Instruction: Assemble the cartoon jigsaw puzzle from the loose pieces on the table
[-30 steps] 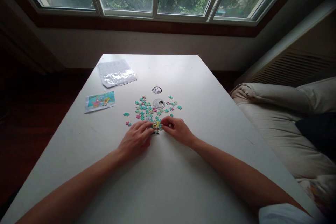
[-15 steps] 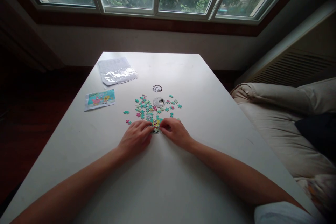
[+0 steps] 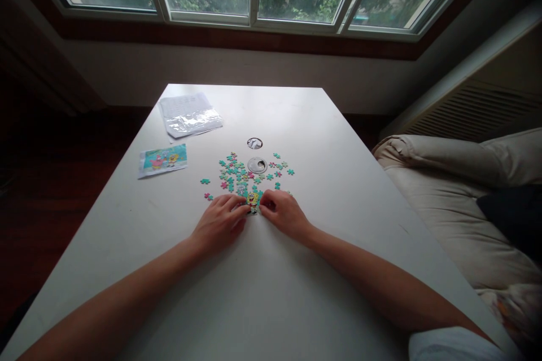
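A small joined section of jigsaw pieces [image 3: 252, 199] with a yellow cartoon figure lies on the table between my hands. My left hand [image 3: 221, 214] rests at its left edge, thumb and forefinger closed against the pieces. At the right edge is my right hand [image 3: 283, 210], its thumb and forefinger pinched at a jigsaw piece that the fingers mostly hide. Loose teal, green and pink jigsaw pieces [image 3: 232, 168] are scattered just beyond both hands. More loose pieces [image 3: 279, 166] lie on the right of the spread.
On the white table [image 3: 262, 293] are a cartoon picture card [image 3: 163, 160] at left and papers in a clear plastic sleeve [image 3: 190, 115] behind it. A round metal grommet [image 3: 257, 165] and a round hole [image 3: 254, 143] sit mid-table. A beige sofa [image 3: 440, 197] stands at right.
My hands stay almost in place at the joined section, with only slight finger movement. The whole view has shifted a little.
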The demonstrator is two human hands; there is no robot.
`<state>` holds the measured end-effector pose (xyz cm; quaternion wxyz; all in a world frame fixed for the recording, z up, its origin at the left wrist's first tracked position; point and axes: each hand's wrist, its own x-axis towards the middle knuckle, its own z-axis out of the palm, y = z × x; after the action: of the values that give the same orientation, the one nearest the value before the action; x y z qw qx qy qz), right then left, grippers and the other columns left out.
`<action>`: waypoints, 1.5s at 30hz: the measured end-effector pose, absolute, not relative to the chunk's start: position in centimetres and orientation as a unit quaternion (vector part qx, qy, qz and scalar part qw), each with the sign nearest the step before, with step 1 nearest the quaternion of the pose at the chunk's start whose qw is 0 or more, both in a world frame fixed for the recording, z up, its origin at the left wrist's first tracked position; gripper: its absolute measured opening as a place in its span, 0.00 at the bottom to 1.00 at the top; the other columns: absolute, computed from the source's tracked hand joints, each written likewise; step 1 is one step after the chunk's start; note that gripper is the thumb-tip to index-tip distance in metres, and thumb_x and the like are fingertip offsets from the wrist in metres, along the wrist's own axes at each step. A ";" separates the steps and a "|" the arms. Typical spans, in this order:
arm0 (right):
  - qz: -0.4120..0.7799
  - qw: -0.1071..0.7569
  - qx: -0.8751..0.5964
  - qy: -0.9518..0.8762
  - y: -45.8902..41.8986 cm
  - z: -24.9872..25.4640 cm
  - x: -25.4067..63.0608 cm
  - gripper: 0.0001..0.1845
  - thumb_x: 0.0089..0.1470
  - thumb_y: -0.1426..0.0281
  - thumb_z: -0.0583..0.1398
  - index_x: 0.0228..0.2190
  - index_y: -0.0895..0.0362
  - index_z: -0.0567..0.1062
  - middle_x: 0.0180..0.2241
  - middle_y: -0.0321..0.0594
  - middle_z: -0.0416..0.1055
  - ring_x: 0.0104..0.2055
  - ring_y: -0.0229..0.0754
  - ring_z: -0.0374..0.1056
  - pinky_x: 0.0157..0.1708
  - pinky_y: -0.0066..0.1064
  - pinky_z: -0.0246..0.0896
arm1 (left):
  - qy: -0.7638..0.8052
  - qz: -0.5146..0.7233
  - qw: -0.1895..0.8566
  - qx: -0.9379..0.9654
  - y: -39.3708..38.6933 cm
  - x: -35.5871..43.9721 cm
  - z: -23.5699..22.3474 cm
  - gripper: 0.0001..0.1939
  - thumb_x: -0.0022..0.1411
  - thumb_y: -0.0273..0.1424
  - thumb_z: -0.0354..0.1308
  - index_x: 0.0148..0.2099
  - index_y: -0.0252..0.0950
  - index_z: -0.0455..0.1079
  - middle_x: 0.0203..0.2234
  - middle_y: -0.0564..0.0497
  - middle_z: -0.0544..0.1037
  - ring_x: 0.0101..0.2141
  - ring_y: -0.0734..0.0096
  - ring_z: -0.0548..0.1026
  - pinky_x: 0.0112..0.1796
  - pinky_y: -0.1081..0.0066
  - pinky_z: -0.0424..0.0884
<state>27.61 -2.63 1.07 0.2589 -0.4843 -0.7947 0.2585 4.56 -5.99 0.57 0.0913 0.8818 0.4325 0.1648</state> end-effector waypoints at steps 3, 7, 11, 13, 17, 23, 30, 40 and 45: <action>0.252 0.254 -0.487 -0.796 -2.7 1.0 27.5 0.04 0.54 0.73 0.62 0.28 0.55 0.73 0.26 0.33 0.70 0.30 0.38 0.63 0.34 0.29 0.53 | 0.431 0.161 0.088 0.884 -6.1 4.6 0.6 0.18 0.66 0.26 0.55 0.56 0.44 0.70 0.54 0.46 0.74 0.55 0.55 0.69 0.56 0.53 0.67; 0.266 0.262 -0.484 -0.791 -2.8 0.9 27.4 0.04 0.54 0.73 0.62 0.28 0.54 0.73 0.25 0.32 0.69 0.29 0.37 0.62 0.33 0.29 0.53 | 0.429 0.156 0.087 0.886 -6.1 4.7 0.9 0.18 0.66 0.26 0.55 0.56 0.44 0.70 0.54 0.46 0.74 0.56 0.54 0.68 0.56 0.52 0.67; 0.285 0.266 -0.476 -0.788 -2.7 0.8 27.4 0.04 0.54 0.75 0.62 0.29 0.54 0.73 0.25 0.32 0.69 0.28 0.36 0.60 0.31 0.28 0.52 | 0.427 0.152 0.086 0.887 -6.1 4.7 1.0 0.17 0.66 0.27 0.55 0.57 0.43 0.69 0.54 0.45 0.74 0.56 0.54 0.68 0.55 0.52 0.67; 0.284 0.262 -0.473 -0.792 -2.7 0.8 27.5 0.04 0.54 0.75 0.62 0.29 0.55 0.73 0.25 0.32 0.69 0.28 0.36 0.60 0.31 0.28 0.52 | 0.427 0.150 0.084 0.888 -6.1 4.7 0.9 0.17 0.67 0.27 0.55 0.57 0.43 0.69 0.54 0.46 0.73 0.56 0.54 0.68 0.56 0.53 0.67; 0.265 0.248 -0.461 -0.810 -2.7 0.8 27.5 0.04 0.55 0.75 0.63 0.29 0.55 0.74 0.25 0.32 0.68 0.29 0.36 0.60 0.34 0.29 0.52 | 0.425 0.157 0.079 0.888 -6.2 4.8 0.8 0.17 0.66 0.26 0.56 0.56 0.43 0.69 0.54 0.46 0.73 0.55 0.55 0.69 0.55 0.53 0.68; 0.239 0.241 -0.442 -0.830 -2.8 0.5 27.5 0.05 0.56 0.74 0.63 0.30 0.55 0.73 0.25 0.32 0.69 0.31 0.37 0.61 0.38 0.30 0.51 | 0.422 0.150 0.073 0.891 -6.2 4.9 0.8 0.17 0.66 0.27 0.56 0.57 0.42 0.69 0.53 0.46 0.73 0.54 0.55 0.69 0.54 0.53 0.68; 0.203 0.221 -0.426 -0.854 -2.8 0.4 27.4 0.04 0.58 0.74 0.62 0.31 0.55 0.73 0.27 0.34 0.70 0.34 0.39 0.63 0.41 0.32 0.51 | 0.422 0.149 0.074 0.891 -6.2 4.8 0.7 0.17 0.67 0.27 0.56 0.57 0.42 0.68 0.53 0.46 0.73 0.55 0.56 0.68 0.54 0.54 0.68; 0.197 0.192 -0.447 -0.851 -2.5 1.0 27.8 0.05 0.57 0.70 0.65 0.32 0.55 0.72 0.28 0.33 0.70 0.34 0.38 0.63 0.38 0.31 0.49 | 0.421 0.157 0.080 0.890 -6.4 4.9 0.7 0.19 0.66 0.27 0.57 0.59 0.44 0.69 0.54 0.45 0.72 0.55 0.55 0.68 0.55 0.52 0.68; 0.208 0.192 -0.445 -0.850 -2.1 1.0 27.9 0.06 0.57 0.69 0.65 0.31 0.55 0.73 0.28 0.34 0.71 0.34 0.38 0.63 0.38 0.30 0.50 | 0.418 0.153 0.068 0.893 -6.6 5.0 0.7 0.23 0.66 0.28 0.58 0.62 0.47 0.68 0.55 0.44 0.70 0.56 0.54 0.67 0.55 0.50 0.67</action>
<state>27.93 -2.12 0.96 0.1921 -0.4449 -0.8497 0.2079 4.98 -6.57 0.71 0.0681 0.8931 0.4177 0.1526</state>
